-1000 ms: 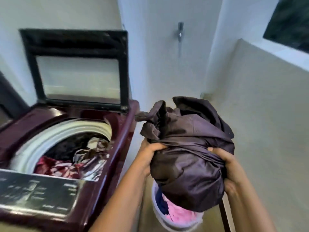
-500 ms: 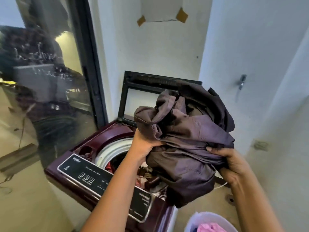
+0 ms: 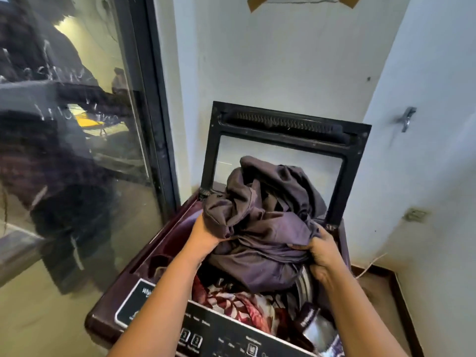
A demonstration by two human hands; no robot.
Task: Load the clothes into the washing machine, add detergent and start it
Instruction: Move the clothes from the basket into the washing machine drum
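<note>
A bundled dark purple-grey garment [image 3: 262,228] hangs over the open drum of the maroon top-load washing machine [image 3: 164,246]. My left hand [image 3: 206,234] grips its left side and my right hand [image 3: 320,253] grips its right side. Below it, red and white patterned clothes [image 3: 231,304] lie inside the drum. The machine's glass lid [image 3: 283,148] stands upright behind the bundle. The black control panel [image 3: 206,338] runs along the near edge, partly covered by my forearms. No detergent is in sight.
A glass door with a dark frame [image 3: 152,104] stands to the left of the machine. White walls close in behind and to the right, with a metal tap [image 3: 407,121] on the right wall. A low dark-edged ledge [image 3: 396,292] lies right of the machine.
Both hands carried the garment bundle leftwards from above the laundry basket to over the drum and lowered it. The view turned towards the machine, and the basket has left the frame.
</note>
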